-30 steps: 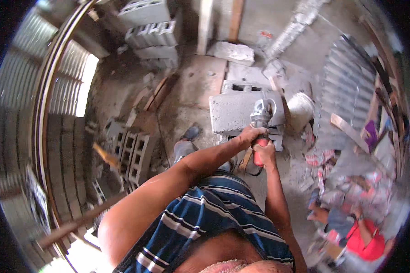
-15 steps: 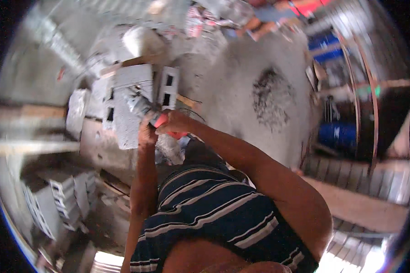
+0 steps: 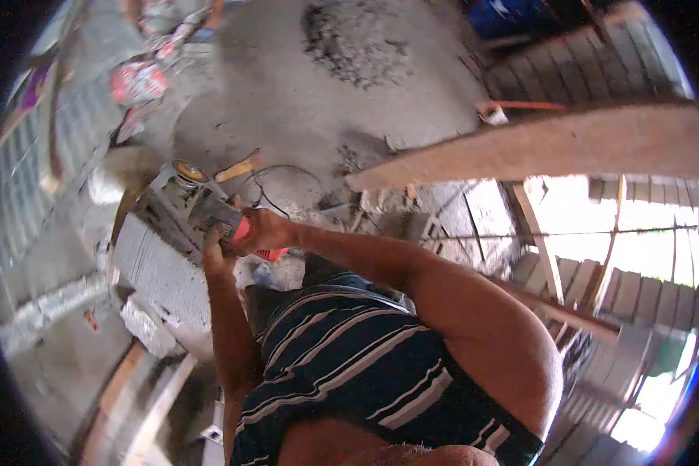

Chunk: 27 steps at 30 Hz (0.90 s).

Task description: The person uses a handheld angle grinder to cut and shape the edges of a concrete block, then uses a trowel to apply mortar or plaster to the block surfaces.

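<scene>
A dusty grey concrete floor [image 3: 264,93] spreads out in front of me, and over its right side juts a broad tan wooden plank [image 3: 567,147], wide at the outer end and narrowing toward the middle. Along the far left leans a dull grey corrugated metal sheet [image 3: 27,202]. The worker, seen from above, wears a sleeveless dark blue shirt [image 3: 349,342] with white stripes. At the top of the floor lies a loose heap of dark and pale rubble [image 3: 357,43], well apart from the worker.

To the left of the worker's left forearm is a pale grey rectangular concrete block [image 3: 159,260], with a rough white broken slab [image 3: 146,326] near its lower edge. Beyond the block sits a crumpled red-and-white bag [image 3: 138,83].

Just above the block and in front of the worker's body is the grey-and-red angle grinder [image 3: 224,213], slanting up to the left, gripped by both hands. The right hand [image 3: 266,231] is closed around the red rear body; the left hand [image 3: 216,245] is curled against the underside nearer the head, its fingers partly hidden. A thin black cord [image 3: 303,169] loops on the floor beyond, beside a short yellowish wood strip [image 3: 239,167]. Smallest is the grinder's round yellow-and-dark disc [image 3: 188,170]; whether it touches anything, I can't tell.
</scene>
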Motion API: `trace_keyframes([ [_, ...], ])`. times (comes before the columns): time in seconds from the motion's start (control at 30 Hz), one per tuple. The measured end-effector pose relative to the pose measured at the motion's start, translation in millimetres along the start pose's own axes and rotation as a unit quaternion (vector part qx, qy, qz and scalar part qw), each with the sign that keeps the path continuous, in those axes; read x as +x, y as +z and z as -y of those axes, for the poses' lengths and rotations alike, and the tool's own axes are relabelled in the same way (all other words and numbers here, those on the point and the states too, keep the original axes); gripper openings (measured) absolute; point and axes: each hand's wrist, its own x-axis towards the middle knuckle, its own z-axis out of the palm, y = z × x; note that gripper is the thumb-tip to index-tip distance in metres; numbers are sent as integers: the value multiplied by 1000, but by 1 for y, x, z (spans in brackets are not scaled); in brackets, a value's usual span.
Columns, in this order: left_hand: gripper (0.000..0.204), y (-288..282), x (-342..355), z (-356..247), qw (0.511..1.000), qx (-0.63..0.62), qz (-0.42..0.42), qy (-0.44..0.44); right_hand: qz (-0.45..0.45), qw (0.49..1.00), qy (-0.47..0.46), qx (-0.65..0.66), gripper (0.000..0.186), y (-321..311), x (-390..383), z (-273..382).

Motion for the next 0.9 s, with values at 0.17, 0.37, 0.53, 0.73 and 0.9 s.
trace_keyframes([
  [0.17, 58, -14, 14, 3, 974, 164, 134, -85, -142, 972, 108, 151, 62, 16, -54, 0],
  [0.37, 64, -23, -6, -8, 873, 394, 225, -180, -293, 923, 220, 122, 59, 44, -117, -13],
  [0.53, 71, -78, -44, -41, 846, 474, 131, -204, -349, 878, 315, 90, 50, 88, -157, -21],
  [0.73, 39, -88, -46, -37, 782, 564, 220, -147, -432, 855, 273, 89, 39, 113, -225, -43],
  [0.9, 33, -116, -70, -50, 902, 418, 111, -6, -391, 880, 100, 252, 31, 119, -182, -51],
])
